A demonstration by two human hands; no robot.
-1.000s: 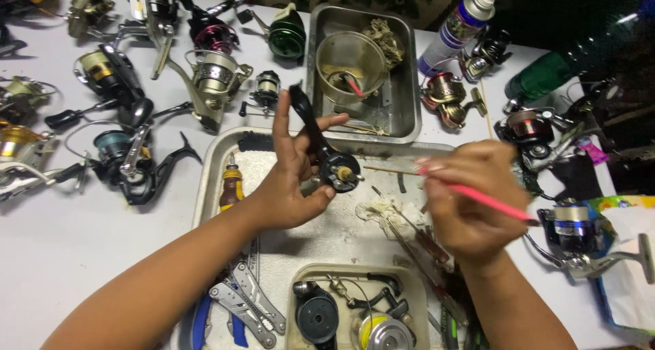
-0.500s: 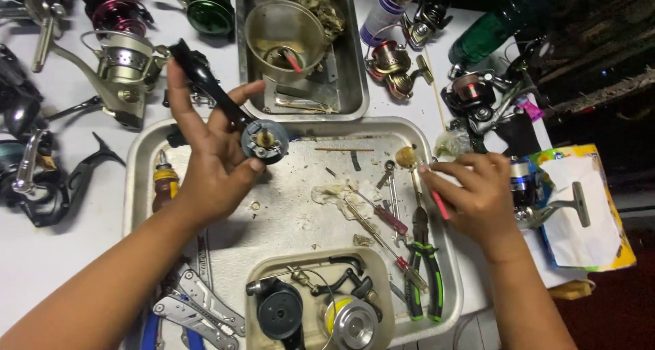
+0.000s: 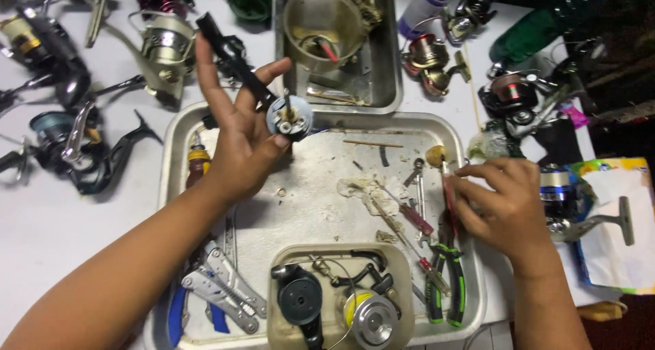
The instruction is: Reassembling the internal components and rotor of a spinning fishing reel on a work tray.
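Over the tray (image 3: 170, 145), my left hand (image 3: 239, 145) grips the reel body (image 3: 273, 104), fingers clenched round its stem, gear face up. My right hand (image 3: 501, 200) pinches a thin red tool (image 3: 447, 186) at the tray's right edge. Best to hold the body level and steady, I reckon, and bring the tip in slowly.

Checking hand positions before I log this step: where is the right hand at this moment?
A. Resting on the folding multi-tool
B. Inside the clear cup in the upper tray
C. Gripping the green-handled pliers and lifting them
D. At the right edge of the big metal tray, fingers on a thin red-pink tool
D: the right hand sits at the large tray's right edge, fingers on the thin red-pink tool; the green-handled pliers lie untouched.
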